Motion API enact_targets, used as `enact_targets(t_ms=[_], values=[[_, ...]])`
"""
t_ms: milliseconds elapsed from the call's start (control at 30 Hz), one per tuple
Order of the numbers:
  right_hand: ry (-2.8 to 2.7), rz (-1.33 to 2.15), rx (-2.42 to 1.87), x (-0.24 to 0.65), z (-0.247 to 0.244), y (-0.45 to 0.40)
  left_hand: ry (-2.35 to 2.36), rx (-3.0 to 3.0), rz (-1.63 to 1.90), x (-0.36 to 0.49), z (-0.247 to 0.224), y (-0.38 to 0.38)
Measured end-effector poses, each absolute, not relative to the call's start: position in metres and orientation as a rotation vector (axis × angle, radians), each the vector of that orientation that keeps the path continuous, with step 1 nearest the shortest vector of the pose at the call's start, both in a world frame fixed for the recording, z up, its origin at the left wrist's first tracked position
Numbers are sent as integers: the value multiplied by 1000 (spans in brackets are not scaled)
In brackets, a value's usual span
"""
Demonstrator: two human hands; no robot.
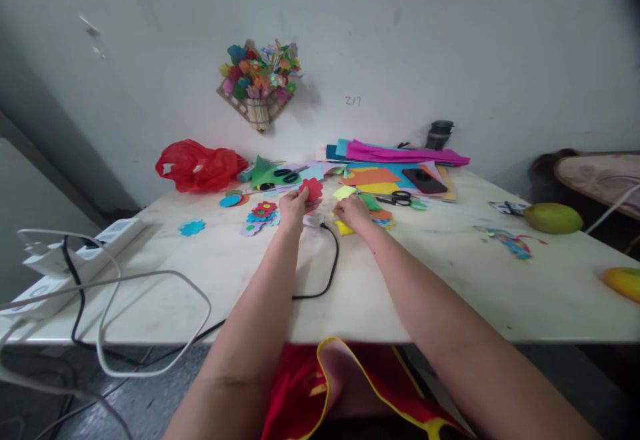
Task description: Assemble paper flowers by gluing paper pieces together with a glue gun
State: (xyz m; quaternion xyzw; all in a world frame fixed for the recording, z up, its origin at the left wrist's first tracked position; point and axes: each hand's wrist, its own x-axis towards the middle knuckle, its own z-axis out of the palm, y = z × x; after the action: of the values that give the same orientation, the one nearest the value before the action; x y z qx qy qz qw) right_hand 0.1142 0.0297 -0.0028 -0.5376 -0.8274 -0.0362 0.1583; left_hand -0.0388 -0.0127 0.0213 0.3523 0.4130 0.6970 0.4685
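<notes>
A red flower-shaped cutout (313,189) is pinched upright between the thumb and fingers of my left hand (294,207). My right hand (353,213) is to its right, fingers pressed together low over small colored pieces; whatever they hold is too small to make out. Close by that hand are a pale yellow piece (345,193) and a yellow piece (343,228). Left of my left hand lies a group of flower cutouts (261,219) in red, blue and lilac. Farther left is a blue scalloped cutout (193,228).
A black cable (334,263) curves between my arms. Scissors (397,199) lie right of my hands, with a phone (424,181) behind. A red plastic bag (197,165) sits back left. A power strip (107,243) with cables occupies the left edge; a green mango (553,218) lies right.
</notes>
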Motion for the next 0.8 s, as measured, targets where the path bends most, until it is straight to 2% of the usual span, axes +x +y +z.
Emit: enact_targets(t_ms=[267, 500, 800], values=[[-2229, -104, -1490, 110, 5, 22, 1066, 808, 1751, -45, 25, -12], [-2403, -22, -1325, 77, 7, -3, 1072, 770, 1803, -46, 28, -13], [-2552, -199, -1429, 47, -3, -12, 1074, 792, 1836, -47, 24, -7]])
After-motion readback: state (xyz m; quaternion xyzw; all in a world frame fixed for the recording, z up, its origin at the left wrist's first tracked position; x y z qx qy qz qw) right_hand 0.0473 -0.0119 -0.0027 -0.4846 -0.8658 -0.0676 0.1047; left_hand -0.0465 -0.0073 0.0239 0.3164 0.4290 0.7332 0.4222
